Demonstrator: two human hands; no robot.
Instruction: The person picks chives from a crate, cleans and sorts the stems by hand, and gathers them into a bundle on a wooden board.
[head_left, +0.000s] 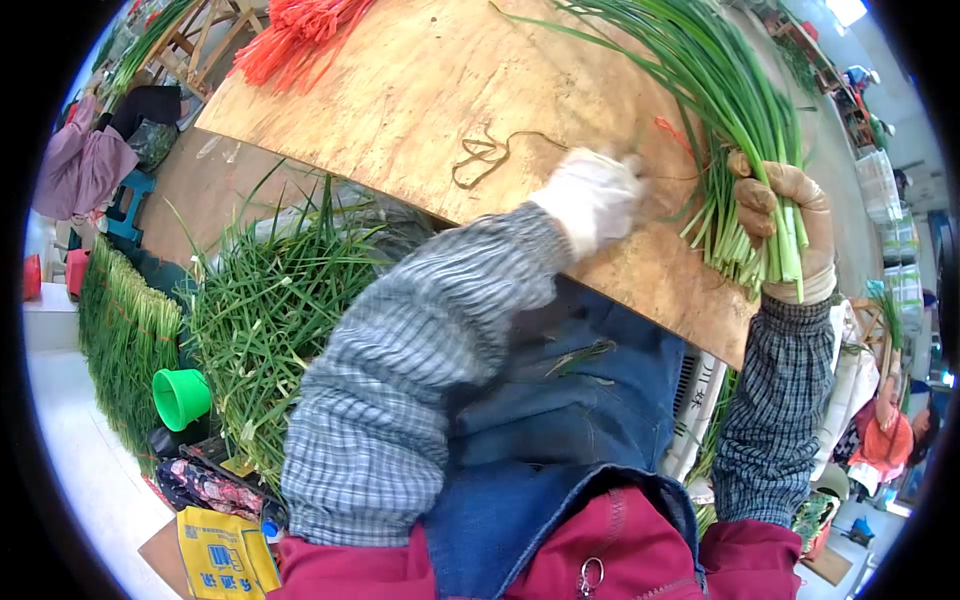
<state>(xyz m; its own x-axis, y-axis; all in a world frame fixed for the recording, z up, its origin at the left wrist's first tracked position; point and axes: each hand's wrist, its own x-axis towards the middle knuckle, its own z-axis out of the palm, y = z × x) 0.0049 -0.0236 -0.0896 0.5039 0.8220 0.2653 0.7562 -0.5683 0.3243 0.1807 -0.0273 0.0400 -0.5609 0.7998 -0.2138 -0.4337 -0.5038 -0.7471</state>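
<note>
On the right, my right hand point(795, 220) in a tan glove is wrapped round a bunch of chives point(735, 100). Its cut pale ends point down toward me and its long leaves arch back to the upper left. My left hand point(595, 200), in a white glove, is over the board's near edge with fingers curled and blurred; whatever they hold, if anything, is hidden. A thin brown cord point(485, 160) lies loosely looped on the wooden board point(400, 110) and runs toward this glove. A red strip point(675, 133) shows beside the chives.
Red plastic strips point(300, 35) are piled on the board's far left. Loose green leaves point(280, 310) heap up below its left edge. Bundled chives point(125, 340) stand farther left, near a green bucket point(182, 398) and a yellow bag point(225, 555). Other people sit at both sides.
</note>
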